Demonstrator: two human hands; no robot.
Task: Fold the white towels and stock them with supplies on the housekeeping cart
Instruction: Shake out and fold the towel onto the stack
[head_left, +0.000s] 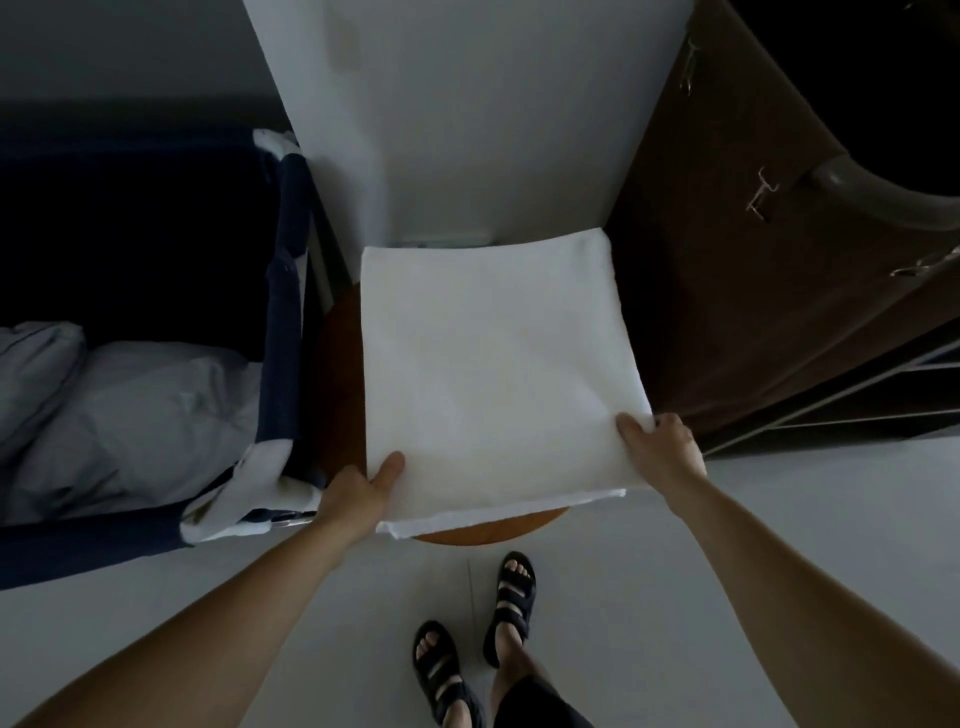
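your left hand and right hand each pinch a near corner of the folded white towel lying on the round wooden table.

There is a single view, from a wide-angle camera worn on the person's head. It faces forward and steeply down onto the white towel, which fills the frame's middle on a round wooden worktop. The camera is near: both forearms rise from the bottom corners to the left hand and right hand at the towel's near edge. Sandalled feet show below the towel, a white wall beyond it. Straight lines bow toward the frame's edges.
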